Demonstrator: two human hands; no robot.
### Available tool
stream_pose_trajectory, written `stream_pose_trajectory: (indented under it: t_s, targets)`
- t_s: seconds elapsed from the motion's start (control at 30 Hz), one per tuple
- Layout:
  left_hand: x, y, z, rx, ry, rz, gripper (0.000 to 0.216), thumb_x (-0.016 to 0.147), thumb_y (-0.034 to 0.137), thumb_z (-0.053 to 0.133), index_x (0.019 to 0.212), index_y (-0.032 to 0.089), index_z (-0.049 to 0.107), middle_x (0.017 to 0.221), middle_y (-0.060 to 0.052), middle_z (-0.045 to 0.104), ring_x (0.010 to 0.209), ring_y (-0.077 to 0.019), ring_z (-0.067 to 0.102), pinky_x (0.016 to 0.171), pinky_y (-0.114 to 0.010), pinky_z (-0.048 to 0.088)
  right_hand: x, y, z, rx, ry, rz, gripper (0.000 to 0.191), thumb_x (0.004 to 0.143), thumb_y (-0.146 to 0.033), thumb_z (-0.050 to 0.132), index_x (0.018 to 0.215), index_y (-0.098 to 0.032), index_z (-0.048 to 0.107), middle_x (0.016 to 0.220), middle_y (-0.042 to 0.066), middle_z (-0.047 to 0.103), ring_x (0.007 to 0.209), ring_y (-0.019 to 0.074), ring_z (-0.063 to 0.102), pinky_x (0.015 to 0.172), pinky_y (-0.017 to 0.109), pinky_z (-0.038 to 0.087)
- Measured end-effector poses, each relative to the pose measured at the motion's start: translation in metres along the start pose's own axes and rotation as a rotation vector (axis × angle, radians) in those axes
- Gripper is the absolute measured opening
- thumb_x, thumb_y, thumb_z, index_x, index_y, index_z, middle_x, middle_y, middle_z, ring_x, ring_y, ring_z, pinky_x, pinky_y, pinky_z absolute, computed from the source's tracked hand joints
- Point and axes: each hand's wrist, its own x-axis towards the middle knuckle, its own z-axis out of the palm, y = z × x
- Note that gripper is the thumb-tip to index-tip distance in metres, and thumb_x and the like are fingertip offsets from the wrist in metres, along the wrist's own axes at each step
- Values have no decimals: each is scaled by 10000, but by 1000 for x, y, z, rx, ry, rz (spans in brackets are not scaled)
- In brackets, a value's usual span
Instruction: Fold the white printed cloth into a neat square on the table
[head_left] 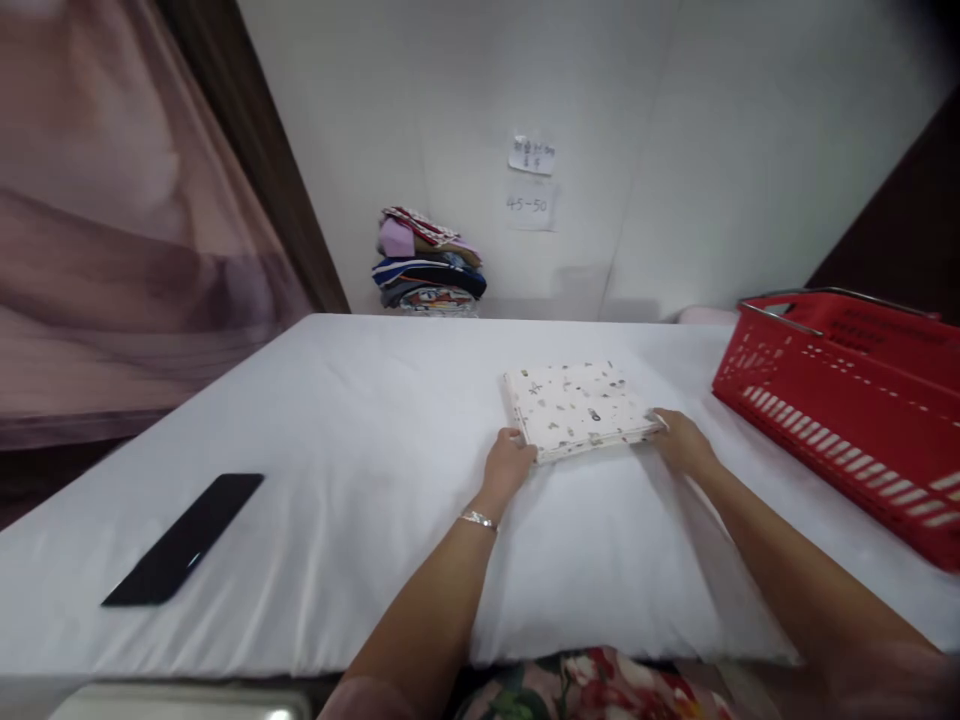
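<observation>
A folded white cloth (576, 405) with small scattered prints lies on the white-covered table, in a flat rectangular stack of layers. At its near left corner, my left hand (511, 462) is closed on the edge, with a silver bracelet on the wrist. My right hand (681, 440) grips the near right corner, its fingertips partly hidden by the fabric. What kind of cloth item it is cannot be made out.
The white table cover (360, 420) has soft wrinkles. A black flat slab, seemingly a phone (184, 540), lies at the left. At right stands a red plastic basket (847, 400) with metal handles. Folded clothes (429, 262) are piled by the wall, below paper notes (531, 155).
</observation>
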Motion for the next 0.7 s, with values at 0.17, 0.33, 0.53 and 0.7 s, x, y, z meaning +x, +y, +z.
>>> stream_pose_trajectory:
  t_s: [0.17,0.33,0.53,0.7]
  targets:
    - [-2,-1,3,-31,13,-14,439,753,305,585,1162,188,475,951,-50,676,706,-141,620,625,-231,413,16,-73,-6,216,76,-340,454,836,-301,468,1274,-199,528,1371,95,486,1294,263,395,1046,456,351]
    - [-4,-2,4,-34,25,-7,439,744,309,586,1151,188,476,938,-46,674,725,-149,616,634,-238,414,39,-161,19,284,-80,-462,499,887,-412,421,1319,-169,473,1435,135,401,1346,277,315,1069,480,304]
    - [-11,2,4,53,38,36,415,758,337,566,1143,209,481,920,-33,666,786,-172,615,648,-250,407,78,-206,61,72,-281,-440,514,902,-340,361,1365,-119,389,1486,166,300,1380,297,223,1074,510,244]
    - [-18,9,6,183,73,52,406,785,343,520,1169,217,481,935,-45,663,831,-208,615,692,-278,413,91,-200,93,-52,-390,-418,542,940,-420,256,1401,-147,342,1506,130,270,1391,266,197,1090,514,186]
